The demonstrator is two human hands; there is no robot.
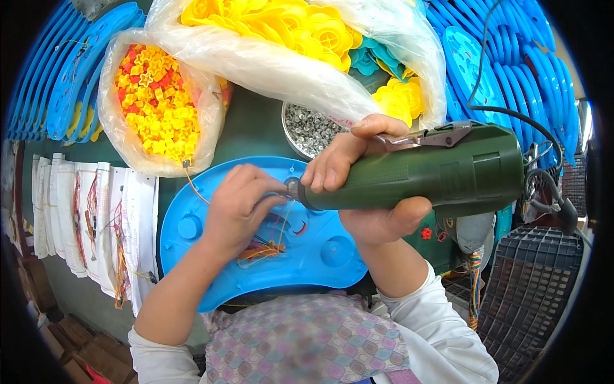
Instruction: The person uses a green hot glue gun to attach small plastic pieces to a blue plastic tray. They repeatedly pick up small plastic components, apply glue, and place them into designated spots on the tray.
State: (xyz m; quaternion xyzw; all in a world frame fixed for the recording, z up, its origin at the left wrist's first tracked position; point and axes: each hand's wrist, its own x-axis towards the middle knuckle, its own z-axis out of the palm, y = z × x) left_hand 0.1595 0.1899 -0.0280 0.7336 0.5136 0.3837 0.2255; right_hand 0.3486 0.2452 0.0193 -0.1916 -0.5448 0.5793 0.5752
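Note:
My right hand (pixel 378 223) is wrapped around a dark green powered screwdriver (pixel 441 174), held sideways with its lever on top and its tip to the left. Against that tip, the thumb and fingers of my left hand (pixel 235 208) are pinched together. Whatever lies between them is too small to make out. Beneath both hands rests a blue plastic shell (pixel 214 296) with rounded ends, round recesses and small posts. Thin coloured wires (pixel 262 251) lie bunched inside it, partly under my left wrist.
Behind the shell stand a round tub (pixel 286 128) of small shiny pieces, a bag of yellow and red star pieces (pixel 160 105) and a bag of yellow discs (pixel 320 32). Wired white sheets (pixel 96 211) lie left. Blue shells (pixel 476 70) are stacked right, near a black crate (pixel 534 275).

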